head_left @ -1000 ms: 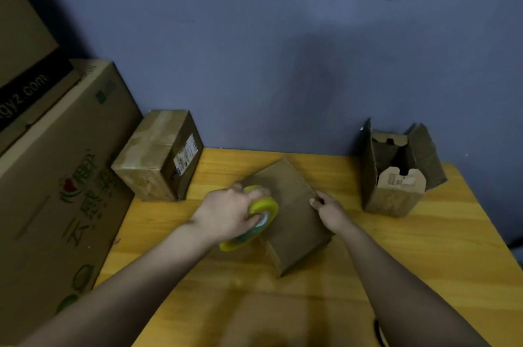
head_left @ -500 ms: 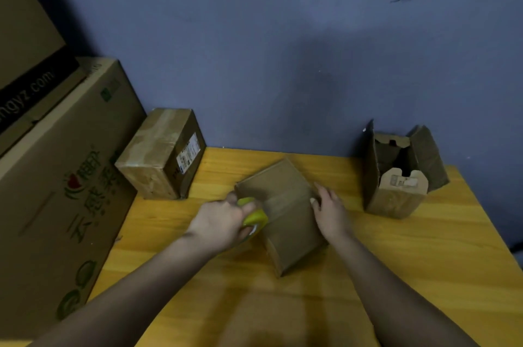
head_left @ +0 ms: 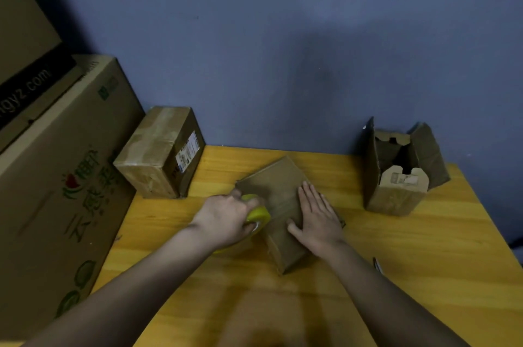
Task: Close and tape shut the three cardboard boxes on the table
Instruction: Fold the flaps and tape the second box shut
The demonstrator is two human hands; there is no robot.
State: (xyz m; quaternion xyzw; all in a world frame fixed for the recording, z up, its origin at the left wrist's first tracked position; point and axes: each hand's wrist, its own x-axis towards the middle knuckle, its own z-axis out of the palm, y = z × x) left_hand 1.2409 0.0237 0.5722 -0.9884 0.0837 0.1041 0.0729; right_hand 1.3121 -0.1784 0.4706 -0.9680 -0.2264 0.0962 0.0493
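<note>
Cardboard boxes, three; one tape roll

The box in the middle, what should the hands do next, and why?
Probably pull the yellow tape roll further down the box's left side, because the left hand grips it at the middle box edge while the right hand presses the top flat.

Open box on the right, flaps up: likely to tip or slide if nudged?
The open box probably slides easily; it looks light. Standing tall on a narrow base, it may tip if pushed high. Its raised flaps look bent, so likely floppy.
</note>
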